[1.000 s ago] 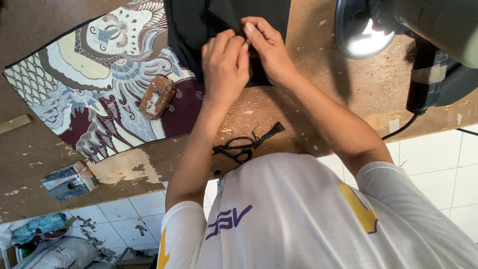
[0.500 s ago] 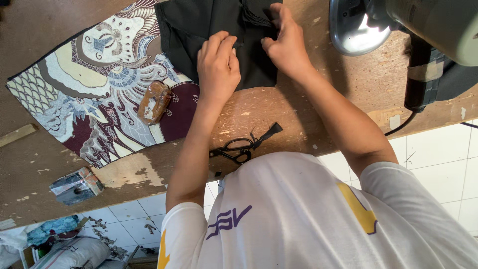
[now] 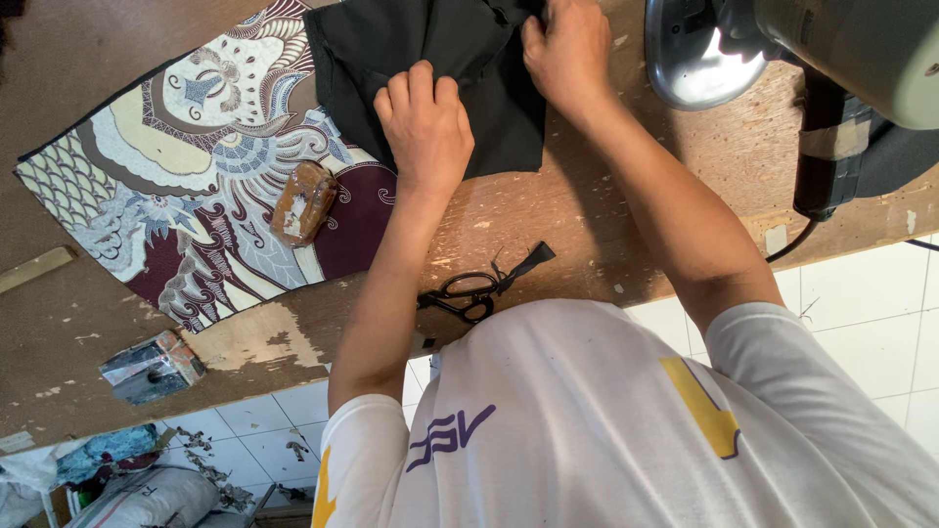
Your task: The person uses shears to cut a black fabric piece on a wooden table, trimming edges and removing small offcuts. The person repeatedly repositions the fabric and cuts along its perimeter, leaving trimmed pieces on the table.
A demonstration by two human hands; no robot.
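Fingers [image 3: 416, 93] flat on black cloth [image 3: 440, 59] (soft, creased).

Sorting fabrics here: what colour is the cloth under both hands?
Plain black cloth, seen in the head view.

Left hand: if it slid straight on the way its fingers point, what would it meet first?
Only more of the black cloth under the left hand; beyond that, the way looks free up to the picture's edge.

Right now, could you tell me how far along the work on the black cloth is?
Done: black cloth lies folded on the table. In hand: left hand presses it flat, right hand pinches its top edge. Left: scissors lie untouched near the table edge.
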